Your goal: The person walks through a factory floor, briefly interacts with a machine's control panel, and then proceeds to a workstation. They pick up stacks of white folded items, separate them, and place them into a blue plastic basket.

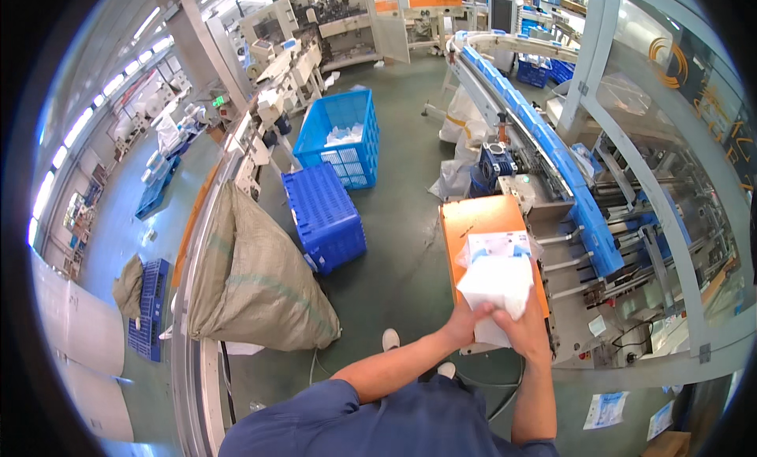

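Note:
In front of me I grip a thick white stack [498,279], which looks like soft folded sheets. My left hand [467,323] is closed on its near left side, and my right hand [527,331] on its near right side, the thumbs close together on top. The stack is above an orange-topped table [457,220]. Right beyond the stack is a clear plastic bag [498,244] with blue print; whether the stack's far end touches it or sits inside it, I cannot tell. Most of my fingers are hidden under the stack.
A machine with a long blue guide rail [544,118] runs along the right, beside a clear-panelled frame [670,220]. To the left stand a stuffed woven sack [260,276], a dark blue crate [327,212] and a light blue bin [363,153] with white pieces inside. Printed bags [605,410] lie lower right.

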Available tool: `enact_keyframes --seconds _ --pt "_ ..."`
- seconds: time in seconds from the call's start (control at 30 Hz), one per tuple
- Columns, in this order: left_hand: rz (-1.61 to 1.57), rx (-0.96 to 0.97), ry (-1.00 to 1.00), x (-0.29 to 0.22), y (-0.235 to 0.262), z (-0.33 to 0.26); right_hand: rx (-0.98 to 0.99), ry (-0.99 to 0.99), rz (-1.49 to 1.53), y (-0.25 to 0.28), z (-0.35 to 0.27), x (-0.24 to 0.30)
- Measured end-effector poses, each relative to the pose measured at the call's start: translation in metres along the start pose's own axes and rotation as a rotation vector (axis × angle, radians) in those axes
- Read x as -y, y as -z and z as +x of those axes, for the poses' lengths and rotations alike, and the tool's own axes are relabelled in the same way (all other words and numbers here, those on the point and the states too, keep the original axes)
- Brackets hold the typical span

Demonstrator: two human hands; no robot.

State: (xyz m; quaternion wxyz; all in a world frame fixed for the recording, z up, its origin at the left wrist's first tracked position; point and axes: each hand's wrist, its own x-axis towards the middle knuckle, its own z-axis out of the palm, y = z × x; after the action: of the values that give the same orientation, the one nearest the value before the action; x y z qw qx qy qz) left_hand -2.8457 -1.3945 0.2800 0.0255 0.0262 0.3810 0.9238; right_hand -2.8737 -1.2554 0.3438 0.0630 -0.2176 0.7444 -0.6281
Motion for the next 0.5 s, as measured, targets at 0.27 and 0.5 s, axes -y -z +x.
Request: enact_keyframes --seconds 0.27,0.5 --pt "-0.511 -0.024 0.089 -0.069 0.021 -0.02 0.311 -0.146 0.168 -0.006 0.018 0.064" --pt "-0.501 -0.179 0.082 -0.079 0.044 -0.034 0.2 -0.265 0.381 -0.067 0.025 0.016"
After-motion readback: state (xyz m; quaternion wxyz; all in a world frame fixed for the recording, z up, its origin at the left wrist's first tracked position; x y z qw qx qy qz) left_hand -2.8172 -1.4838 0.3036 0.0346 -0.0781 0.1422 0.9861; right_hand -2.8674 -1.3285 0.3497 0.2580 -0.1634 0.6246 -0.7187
